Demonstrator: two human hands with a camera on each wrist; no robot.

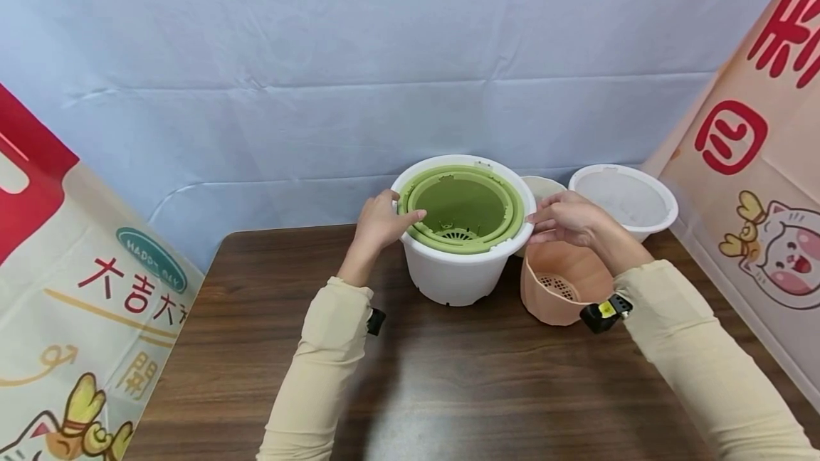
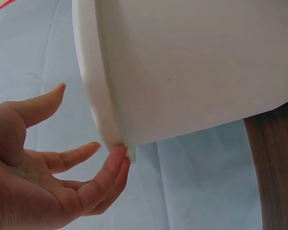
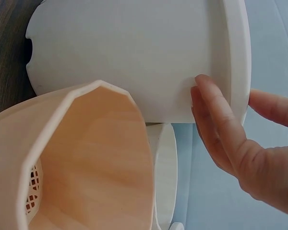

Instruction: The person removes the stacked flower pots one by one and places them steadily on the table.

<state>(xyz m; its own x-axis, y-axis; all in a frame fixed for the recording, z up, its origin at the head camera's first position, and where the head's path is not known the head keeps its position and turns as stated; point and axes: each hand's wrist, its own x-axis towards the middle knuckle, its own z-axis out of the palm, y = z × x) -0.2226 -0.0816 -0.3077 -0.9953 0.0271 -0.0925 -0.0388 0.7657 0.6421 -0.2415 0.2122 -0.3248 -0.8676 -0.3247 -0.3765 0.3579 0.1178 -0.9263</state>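
Observation:
A large white flowerpot [image 1: 456, 279] stands upright on the table. Inside it sit nested green pots [image 1: 461, 205] with a slotted base. At its left rim, my left hand [image 1: 382, 220] holds on with fingertips hooked at the rim's outer edge; the left wrist view shows the thumb [image 2: 43, 106] apart from the white wall, above the opening's side. Across from it, my right hand [image 1: 566, 218] grips the right rim, fingers [image 3: 221, 112] under the lip and thumb against its edge. An orange-pink faceted pot [image 1: 554, 304] with a mesh base lies just below the right hand.
Behind the orange-pink pot stands a cream pot [image 1: 543, 187], partly hidden by my right hand. Another white pot [image 1: 624, 198] is at the back right. The brown wooden table [image 1: 256, 347] meets a pale blue cloth [image 1: 307, 126] at the back; printed cloths hang on both sides.

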